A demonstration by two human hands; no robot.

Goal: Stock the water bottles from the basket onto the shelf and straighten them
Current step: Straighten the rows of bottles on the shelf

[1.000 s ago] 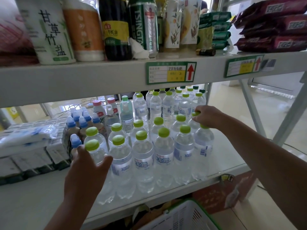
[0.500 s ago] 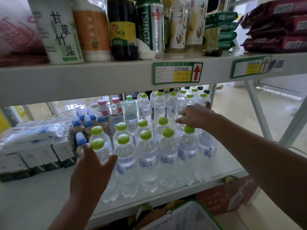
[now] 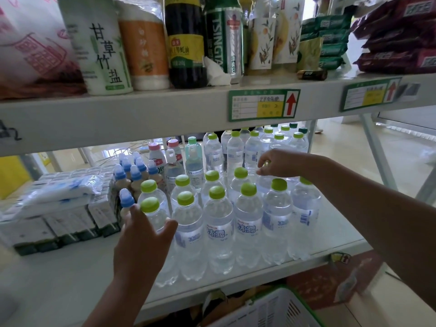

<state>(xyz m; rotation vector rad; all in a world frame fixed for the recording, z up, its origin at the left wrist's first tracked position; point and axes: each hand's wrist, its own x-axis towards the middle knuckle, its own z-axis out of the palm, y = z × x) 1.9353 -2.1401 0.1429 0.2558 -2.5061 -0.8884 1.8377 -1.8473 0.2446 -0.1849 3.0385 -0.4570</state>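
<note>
Several clear water bottles (image 3: pixel 219 232) with green caps stand in rows on the white middle shelf (image 3: pixel 339 234). My left hand (image 3: pixel 141 244) is wrapped around the body of the front-left water bottle (image 3: pixel 153 215), thumb on its left and fingers on its right. My right hand (image 3: pixel 280 162) reaches in from the right, fingers curled down over the top of a second-row bottle (image 3: pixel 264 185) whose cap is mostly hidden. A white basket with a green rim (image 3: pixel 271 308) sits below the shelf edge; what is in it is hidden.
Blue-capped small bottles (image 3: pixel 132 175) and stacked white cartons (image 3: pixel 54 223) fill the shelf's left side. Red-capped bottles (image 3: pixel 157 156) stand behind. The upper shelf (image 3: pixel 141 114) hangs low overhead with jars, a beer can and packets. A slanted metal frame leg (image 3: pixel 377 159) stands at right.
My right hand has moved left from the right-end bottles to a cap nearer the middle of the second row. My left hand has stayed on the front-left bottle.
</note>
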